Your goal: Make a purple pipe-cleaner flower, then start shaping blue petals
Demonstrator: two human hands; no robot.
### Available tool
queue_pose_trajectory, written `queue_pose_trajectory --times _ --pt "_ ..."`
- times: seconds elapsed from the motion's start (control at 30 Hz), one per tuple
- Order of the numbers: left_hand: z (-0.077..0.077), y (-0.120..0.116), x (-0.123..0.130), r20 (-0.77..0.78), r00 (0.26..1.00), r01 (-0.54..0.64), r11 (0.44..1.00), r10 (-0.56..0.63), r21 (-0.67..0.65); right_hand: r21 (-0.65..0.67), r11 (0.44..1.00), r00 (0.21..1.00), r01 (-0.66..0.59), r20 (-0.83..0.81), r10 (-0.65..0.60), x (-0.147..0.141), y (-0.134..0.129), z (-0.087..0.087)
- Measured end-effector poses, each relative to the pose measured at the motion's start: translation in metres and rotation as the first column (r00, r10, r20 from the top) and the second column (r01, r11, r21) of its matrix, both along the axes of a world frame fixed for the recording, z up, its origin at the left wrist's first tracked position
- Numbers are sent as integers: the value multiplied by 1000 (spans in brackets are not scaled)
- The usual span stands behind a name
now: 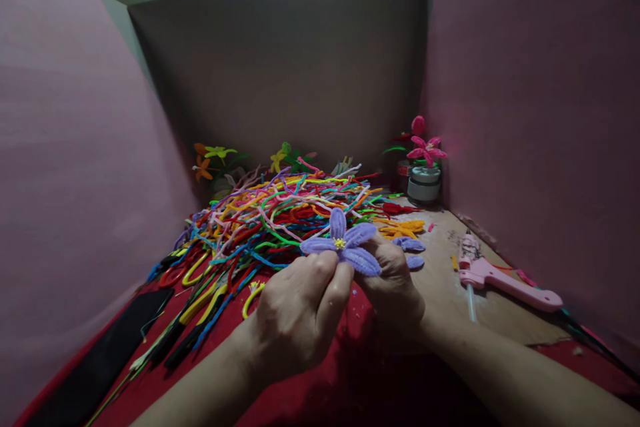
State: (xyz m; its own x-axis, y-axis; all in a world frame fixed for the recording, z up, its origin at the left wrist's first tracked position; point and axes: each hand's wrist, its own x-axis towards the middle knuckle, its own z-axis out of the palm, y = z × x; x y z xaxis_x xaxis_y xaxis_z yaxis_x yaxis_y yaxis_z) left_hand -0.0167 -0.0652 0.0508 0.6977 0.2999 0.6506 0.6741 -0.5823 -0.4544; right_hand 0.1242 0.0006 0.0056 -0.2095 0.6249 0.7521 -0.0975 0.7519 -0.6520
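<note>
Purple fuzzy stem material forms the flower (339, 243), held up between the two hands in front of the heap of coloured stems (280, 207). Its visible petals are long, rounded and ribbed, radiating from a small cluster of yellow stamens; one points upward, one to the left and two to the right. The left hand (303, 297) pinches the flower just below its centre between thumb and fingers, hiding the lower part. The right hand (393, 280) lies behind the right-hand petals with its fingers curled; what its fingertips grip cannot be told.

Surroundings: the tangled heap crowds the area directly beyond the hands. Beside the right hand, loose purple petals (415, 262) and orange petals (400, 228) lie on a tan board (440, 273). Farther right rests a pink glue gun (515, 285), a translucent stick extending from its rear. Behind, a pink flower (427, 150) stands in a grey pot (424, 185). At left, yellow-and-black tool handles (197, 305) and a flat black object (100, 360) lie on red cloth (300, 397).
</note>
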Motion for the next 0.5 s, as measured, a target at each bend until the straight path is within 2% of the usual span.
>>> queue_pose_trajectory --times 0.17,0.33,0.5 --pt "-2 -1 -2 10 1000 -1 999 1 -38 -12 1000 1000 -24 -9 24 1 0 0" --pt "-6 1 -2 104 995 15 998 -9 -59 -37 999 999 -37 -18 36 0 0 -3" --pt "-4 3 -4 -5 1000 1 999 -1 34 -75 995 998 -66 -28 64 0 0 -4"
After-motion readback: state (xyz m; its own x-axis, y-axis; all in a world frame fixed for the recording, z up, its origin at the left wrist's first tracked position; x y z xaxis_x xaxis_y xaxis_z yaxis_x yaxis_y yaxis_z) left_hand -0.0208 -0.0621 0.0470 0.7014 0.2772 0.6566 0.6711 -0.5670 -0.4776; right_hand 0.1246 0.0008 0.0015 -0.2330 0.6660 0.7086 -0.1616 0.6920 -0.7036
